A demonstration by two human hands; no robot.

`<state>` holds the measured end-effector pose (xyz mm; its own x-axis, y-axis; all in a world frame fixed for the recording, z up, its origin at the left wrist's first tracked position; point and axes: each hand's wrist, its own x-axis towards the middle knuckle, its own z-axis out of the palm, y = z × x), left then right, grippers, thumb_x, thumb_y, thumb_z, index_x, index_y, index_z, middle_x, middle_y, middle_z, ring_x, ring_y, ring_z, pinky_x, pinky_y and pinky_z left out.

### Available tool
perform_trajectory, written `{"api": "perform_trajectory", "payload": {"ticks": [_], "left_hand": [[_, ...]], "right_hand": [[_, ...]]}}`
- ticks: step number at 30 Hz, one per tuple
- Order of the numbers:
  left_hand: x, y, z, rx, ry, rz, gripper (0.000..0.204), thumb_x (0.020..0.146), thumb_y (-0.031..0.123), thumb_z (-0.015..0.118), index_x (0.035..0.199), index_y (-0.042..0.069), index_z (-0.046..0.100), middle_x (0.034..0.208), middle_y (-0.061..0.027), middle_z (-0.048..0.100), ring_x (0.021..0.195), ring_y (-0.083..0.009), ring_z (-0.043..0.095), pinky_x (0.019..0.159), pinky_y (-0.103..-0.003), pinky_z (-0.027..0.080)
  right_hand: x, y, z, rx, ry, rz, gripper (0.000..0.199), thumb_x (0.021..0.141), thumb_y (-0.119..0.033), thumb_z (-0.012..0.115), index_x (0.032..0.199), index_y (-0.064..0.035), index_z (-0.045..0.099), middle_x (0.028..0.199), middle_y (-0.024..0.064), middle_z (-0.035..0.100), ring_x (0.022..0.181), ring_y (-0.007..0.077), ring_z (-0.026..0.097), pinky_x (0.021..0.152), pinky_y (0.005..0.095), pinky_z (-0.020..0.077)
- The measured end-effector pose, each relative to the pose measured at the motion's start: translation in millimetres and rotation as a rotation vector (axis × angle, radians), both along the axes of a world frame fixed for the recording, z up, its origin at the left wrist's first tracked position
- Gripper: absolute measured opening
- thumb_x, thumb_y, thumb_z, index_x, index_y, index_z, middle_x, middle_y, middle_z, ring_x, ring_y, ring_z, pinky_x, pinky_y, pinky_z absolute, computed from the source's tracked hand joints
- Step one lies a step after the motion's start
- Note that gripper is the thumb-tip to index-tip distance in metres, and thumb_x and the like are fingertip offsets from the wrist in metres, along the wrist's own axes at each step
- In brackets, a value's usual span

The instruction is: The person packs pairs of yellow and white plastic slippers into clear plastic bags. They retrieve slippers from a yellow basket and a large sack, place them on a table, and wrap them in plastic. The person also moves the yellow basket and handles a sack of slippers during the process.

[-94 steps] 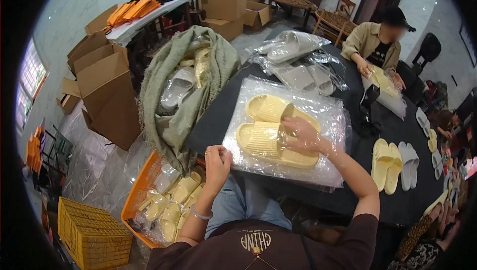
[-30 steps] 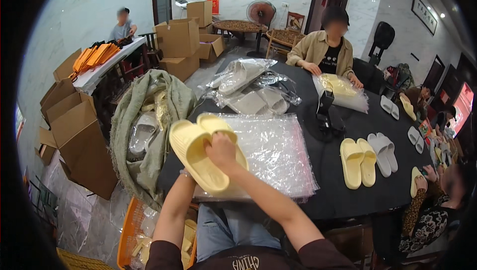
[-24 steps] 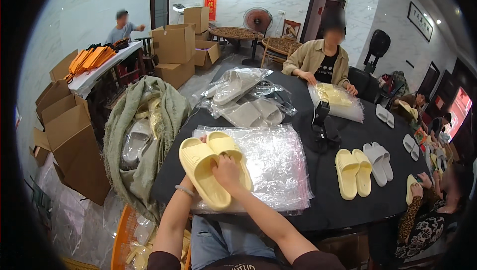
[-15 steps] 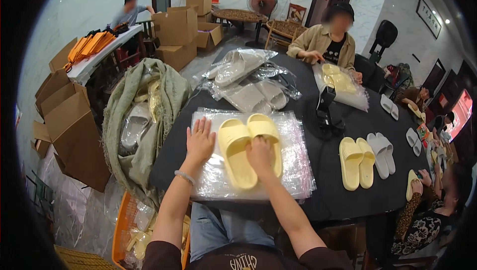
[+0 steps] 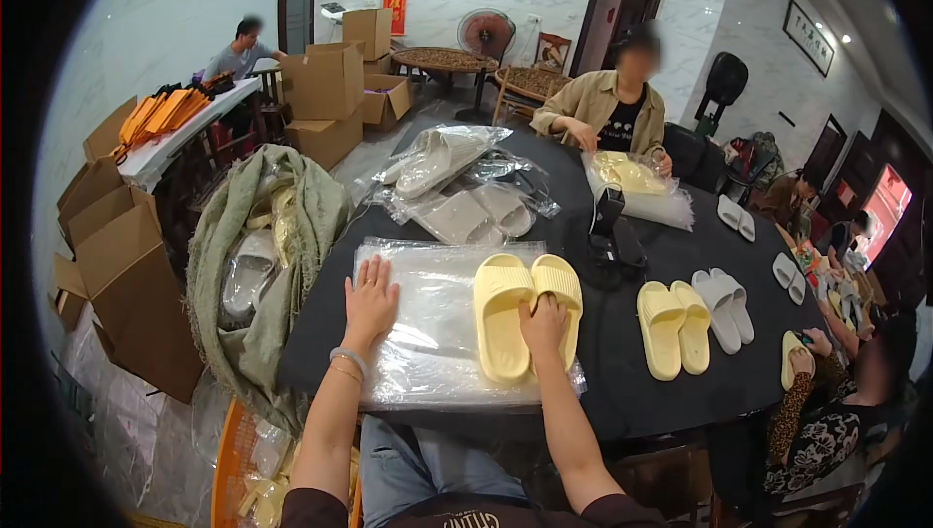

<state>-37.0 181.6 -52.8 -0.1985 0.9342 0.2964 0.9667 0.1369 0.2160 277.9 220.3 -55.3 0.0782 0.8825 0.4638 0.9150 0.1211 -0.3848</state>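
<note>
A pair of pale yellow slippers (image 5: 501,334) lies side by side on the right part of a stack of clear plastic bags (image 5: 428,353). My right hand (image 5: 544,324) is closed on the slippers, its fingertips tucked at the strap opening and partly hidden. Flat on the left part of the bags rests my left hand (image 5: 371,302), fingers stretched out and holding nothing. Beyond the bags lie grey slippers (image 5: 466,215) in clear wrapping.
Right of the bags stand a black device (image 5: 608,217), another yellow pair (image 5: 673,329) and a grey pair (image 5: 724,309) on the black table (image 5: 603,382). Across it, a person handles bagged yellow slippers (image 5: 622,173). A green sack (image 5: 209,304) and an orange basket (image 5: 224,470) are at left.
The yellow slippers have slid rightward across the bag stack with my right hand. My left hand stays flat on the bags. The whole view has shifted slightly.
</note>
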Motion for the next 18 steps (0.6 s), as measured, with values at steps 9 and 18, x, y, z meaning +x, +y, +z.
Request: {"api": "perform_trajectory", "payload": {"ticks": [9,18], "left_hand": [[1.6,0.3,2.3,0.043,-0.012,-0.010,0.054,0.094,0.037,0.042,0.143,0.013,0.038,0.152,-0.0053,0.030,0.141,-0.0245,0.025,0.108,-0.054,0.026],[1.8,2.6,-1.3,0.058,-0.013,-0.007,0.053,0.093,0.037,0.045,0.140,0.013,0.041,0.151,-0.0057,0.032,0.140,-0.0245,0.027,0.107,-0.054,0.028]], "right_hand": [[3.1,-3.7,3.0,0.009,0.058,0.047,0.041,0.080,-0.035,0.061,0.103,-0.0002,0.061,0.112,0.0144,0.059,0.100,0.0355,0.052,0.089,0.0473,0.0407],[0.6,-5.2,7.1,0.006,0.072,0.030,0.038,0.081,-0.035,0.061,0.098,-0.0007,0.061,0.104,0.0137,0.060,0.099,0.0354,0.053,0.088,0.0474,0.0409]]}}
